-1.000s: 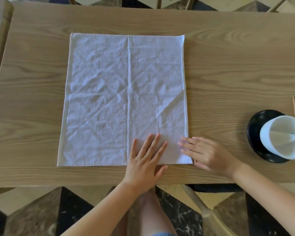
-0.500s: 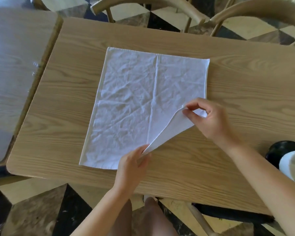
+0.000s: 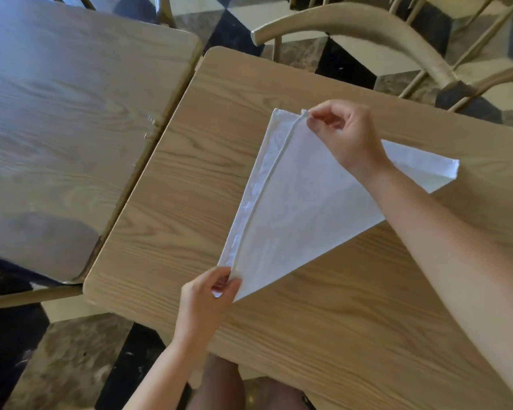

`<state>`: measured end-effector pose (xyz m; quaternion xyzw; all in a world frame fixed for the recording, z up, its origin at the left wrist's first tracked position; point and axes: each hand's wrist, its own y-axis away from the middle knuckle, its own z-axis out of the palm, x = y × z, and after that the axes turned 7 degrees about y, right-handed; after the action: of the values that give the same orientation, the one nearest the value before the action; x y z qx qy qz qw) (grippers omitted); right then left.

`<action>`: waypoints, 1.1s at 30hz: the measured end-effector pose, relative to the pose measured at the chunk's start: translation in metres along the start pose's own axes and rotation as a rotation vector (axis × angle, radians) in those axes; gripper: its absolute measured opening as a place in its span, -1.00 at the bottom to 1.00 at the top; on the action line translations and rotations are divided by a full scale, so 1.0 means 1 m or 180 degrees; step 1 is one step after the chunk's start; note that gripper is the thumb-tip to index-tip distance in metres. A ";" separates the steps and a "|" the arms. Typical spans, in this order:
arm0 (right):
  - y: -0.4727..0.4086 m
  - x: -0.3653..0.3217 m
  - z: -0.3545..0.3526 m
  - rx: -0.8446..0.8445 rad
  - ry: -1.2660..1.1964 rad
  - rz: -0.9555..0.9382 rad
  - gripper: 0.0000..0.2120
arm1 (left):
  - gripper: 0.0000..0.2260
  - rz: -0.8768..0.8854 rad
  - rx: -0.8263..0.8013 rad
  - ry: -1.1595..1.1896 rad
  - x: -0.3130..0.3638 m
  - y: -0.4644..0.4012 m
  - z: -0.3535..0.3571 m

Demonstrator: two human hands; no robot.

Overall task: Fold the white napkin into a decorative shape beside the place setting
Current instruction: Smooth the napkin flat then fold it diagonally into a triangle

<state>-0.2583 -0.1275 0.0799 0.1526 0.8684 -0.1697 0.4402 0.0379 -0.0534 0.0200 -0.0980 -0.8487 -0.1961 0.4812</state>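
— Grip first. Right hand (image 3: 342,134) pinching the folded-over corner of the white napkin (image 3: 302,202) at the far end; left hand (image 3: 206,294) pinching the near corner, thumb and fingers closed on the cloth. Napkin lying on the light wooden table (image 3: 323,335) as a rough triangle, top layer drawn across toward the left edge.

— Aligned?

— Not quite. Narrow strip of lower layer showing along the left side, wider toward the far end. Likely fault from here: creasing before the edges meet, leaving a crooked diagonal. Also possible: dragging the bottom layer along with the top one, since nothing but its own weight pins it.

— Other risks?

— Loose right-hand tip, past the forearm, curling up slightly; could flop or bunch if tugged.

— Room to move?

— Near corner close to the table's front edge, just beyond the left hand; little slack there for pulling nearer. Left edge of the table and the gap to the neighbouring table (image 3: 71,128) not far off. Plenty of bare wood to the right and nearer the body. Chair back (image 3: 367,28) beyond the far edge, well apart from the cloth. Place setting out of view.
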 end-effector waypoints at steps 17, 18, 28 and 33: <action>-0.048 0.046 0.065 -0.0149 0.0552 0.0382 -0.89 | -0.78 0.0347 -0.0055 -0.0749 -0.050 -0.009 -0.025; -0.042 0.041 0.054 -0.0010 0.0505 0.0302 -0.88 | -0.78 0.0446 -0.0042 -0.0740 -0.051 -0.010 -0.025; 0.105 0.016 -0.127 0.0280 0.0946 0.0870 -0.92 | -0.72 0.1161 -0.0005 -0.0053 -0.049 -0.006 -0.015; 0.027 0.003 -0.053 0.0263 0.0705 0.0258 -0.95 | -0.80 0.0740 0.0269 -0.0182 -0.061 0.000 -0.016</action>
<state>-0.2862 -0.0803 0.1022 0.2234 0.8971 -0.1695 0.3414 0.0815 -0.0592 -0.0252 -0.1809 -0.8525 -0.1001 0.4801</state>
